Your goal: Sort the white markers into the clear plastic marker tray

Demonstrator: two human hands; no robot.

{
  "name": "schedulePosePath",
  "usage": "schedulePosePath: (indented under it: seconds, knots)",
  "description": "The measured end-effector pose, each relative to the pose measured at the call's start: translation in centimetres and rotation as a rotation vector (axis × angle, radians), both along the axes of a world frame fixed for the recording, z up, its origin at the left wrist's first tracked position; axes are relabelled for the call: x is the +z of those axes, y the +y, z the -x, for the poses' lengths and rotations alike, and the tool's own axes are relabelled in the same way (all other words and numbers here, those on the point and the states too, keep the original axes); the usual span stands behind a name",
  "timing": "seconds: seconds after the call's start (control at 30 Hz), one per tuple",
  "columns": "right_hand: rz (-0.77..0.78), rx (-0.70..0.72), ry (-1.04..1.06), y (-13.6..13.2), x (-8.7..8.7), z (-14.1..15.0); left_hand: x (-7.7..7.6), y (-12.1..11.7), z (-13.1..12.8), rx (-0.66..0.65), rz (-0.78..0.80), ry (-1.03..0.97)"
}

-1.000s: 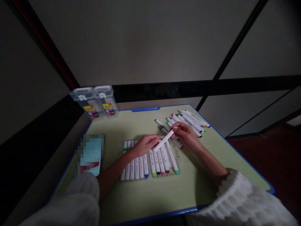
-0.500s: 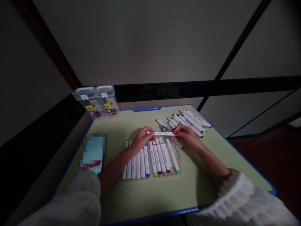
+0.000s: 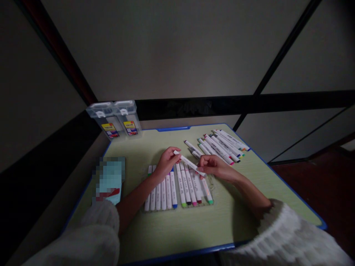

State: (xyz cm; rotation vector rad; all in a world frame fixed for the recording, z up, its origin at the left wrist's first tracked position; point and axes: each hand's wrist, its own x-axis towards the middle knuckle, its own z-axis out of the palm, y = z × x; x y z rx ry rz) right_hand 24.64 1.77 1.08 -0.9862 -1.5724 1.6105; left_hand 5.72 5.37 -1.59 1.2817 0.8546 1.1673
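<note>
A white marker (image 3: 189, 163) slants down to the right between my two hands. My left hand (image 3: 168, 161) pinches its upper left end, and the fingers of my right hand (image 3: 215, 167) close on its lower right end. Just below lie two clear trays of white markers. The left tray (image 3: 159, 211) holds a row of several, one with a blue tip (image 3: 175, 205). In the right tray (image 3: 203, 204) are more, with lime, black, pink, dark red and green tips; a gap shows beside the green-tipped marker (image 3: 207, 192). My hands partly hide both rows.
Loose markers (image 3: 222, 146) lie in a pile at the table's back right. Two clear plastic cases (image 3: 119, 118) with yellow labels stand at the back left. A phone-like object (image 3: 111, 181), partly blurred, lies left on the blue-edged table (image 3: 177, 232). Cabinet panels rise behind.
The held marker has turned from nearly level to a slant, its right end lower. My right hand has moved down and slightly left; my left hand stays about in place.
</note>
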Motion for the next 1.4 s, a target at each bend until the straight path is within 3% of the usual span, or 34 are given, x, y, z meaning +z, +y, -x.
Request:
schedulePosePath:
  seconds: [0.4,0.63,1.1,1.4]
  knots:
    - [0.069,0.059,-0.019,-0.3,-0.6,0.5,0.6,-0.9,-0.4,-0.141,0.033,0.031]
    - [0.022,0.057,-0.048,-0.1,-1.2,0.7,0.3,-1.2,-0.6,-0.222,0.036,0.089]
    - [0.097,0.006,0.155,-0.2,-0.4,-0.4,-0.1,-0.9,-0.6,-0.233,0.035,0.123]
    - [0.096,0.001,0.146,0.0,-0.5,-0.8,0.2,-1.1,-0.6,-0.242,0.032,0.134]
